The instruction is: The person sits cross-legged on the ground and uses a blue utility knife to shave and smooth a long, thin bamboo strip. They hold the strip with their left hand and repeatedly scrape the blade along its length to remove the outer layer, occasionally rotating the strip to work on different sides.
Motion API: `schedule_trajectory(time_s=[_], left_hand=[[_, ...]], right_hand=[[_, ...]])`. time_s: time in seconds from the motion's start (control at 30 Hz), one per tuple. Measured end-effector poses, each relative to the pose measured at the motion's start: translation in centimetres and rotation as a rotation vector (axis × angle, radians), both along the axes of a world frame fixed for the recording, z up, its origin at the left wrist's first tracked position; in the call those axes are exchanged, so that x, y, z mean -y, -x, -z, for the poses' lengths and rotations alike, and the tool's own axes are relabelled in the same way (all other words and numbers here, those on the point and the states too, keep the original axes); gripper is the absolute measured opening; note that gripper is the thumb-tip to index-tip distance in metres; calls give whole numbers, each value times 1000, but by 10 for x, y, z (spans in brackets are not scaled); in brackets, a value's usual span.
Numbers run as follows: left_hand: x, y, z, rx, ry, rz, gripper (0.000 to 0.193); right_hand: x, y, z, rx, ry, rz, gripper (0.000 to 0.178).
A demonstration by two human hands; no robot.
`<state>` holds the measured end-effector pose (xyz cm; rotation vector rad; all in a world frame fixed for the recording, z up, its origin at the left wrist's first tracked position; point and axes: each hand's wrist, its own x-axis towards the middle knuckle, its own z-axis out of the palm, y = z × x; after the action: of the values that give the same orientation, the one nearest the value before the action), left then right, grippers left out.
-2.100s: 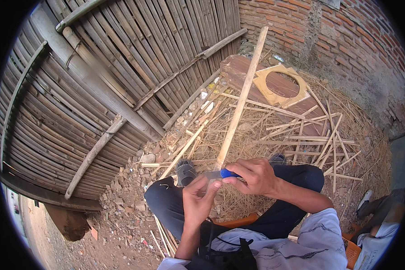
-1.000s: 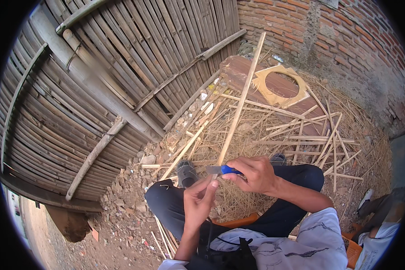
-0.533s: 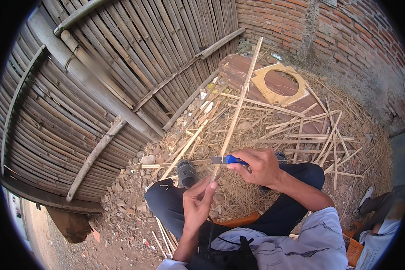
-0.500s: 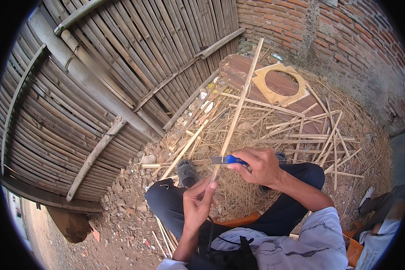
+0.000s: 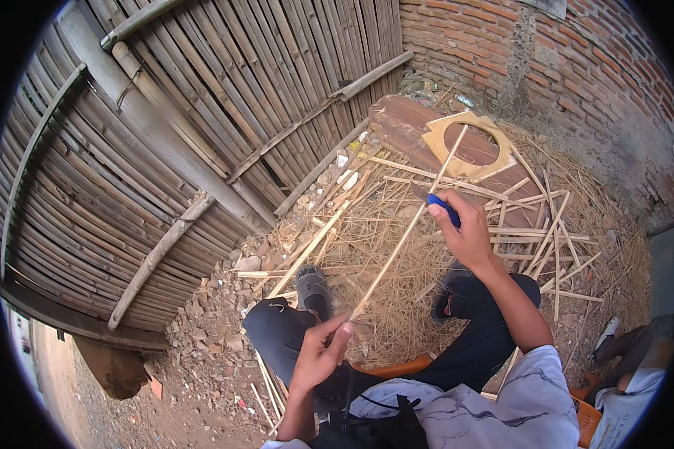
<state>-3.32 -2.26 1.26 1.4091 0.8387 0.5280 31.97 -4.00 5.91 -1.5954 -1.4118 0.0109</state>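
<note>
My left hand [image 5: 322, 350] pinches the near end of a long, thin bamboo strip [image 5: 397, 251] in front of my left knee. The strip slants away from me and to the right, its far tip over the square board with the round hole. My right hand [image 5: 464, 228] is closed around the blue handle of a knife [image 5: 443, 209]. Its blade lies against the strip, roughly two thirds of the way toward the far end. Pale shavings cover the ground below.
Cut bamboo strips [image 5: 554, 232] lie scattered at the right. A brown plank [image 5: 401, 127] bears the holed board [image 5: 436, 142]. A bamboo fence [image 5: 277, 82] rises at left, a brick wall [image 5: 591, 82] behind. Another person's leg [image 5: 625, 340] shows at lower right.
My right hand has slid the knife away from me along the strip. The strip's far end has come lower and nearer, and my left hand still grips its near end.
</note>
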Motion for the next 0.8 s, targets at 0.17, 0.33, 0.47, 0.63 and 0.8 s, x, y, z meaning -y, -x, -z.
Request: schedule_trajectory(time_s=[0.17, 0.33, 0.47, 0.63, 0.8], left_hand=[[-6, -16, 2, 54, 83, 3, 38], [-9, -36, -6, 89, 103, -53, 41], [-12, -39, 2, 156, 140, -57, 43], [-10, -46, -4, 147, 65, -96, 47], [-10, -44, -2, 148, 108, -106, 47]], right_hand=[[4, 28, 11, -1, 111, -149, 33], [10, 60, 31, 117, 42, -318, 29], [15, 76, 41, 153, 49, -350, 32], [16, 77, 42, 144, 52, -362, 32], [18, 80, 34, 191, 34, -332, 30]])
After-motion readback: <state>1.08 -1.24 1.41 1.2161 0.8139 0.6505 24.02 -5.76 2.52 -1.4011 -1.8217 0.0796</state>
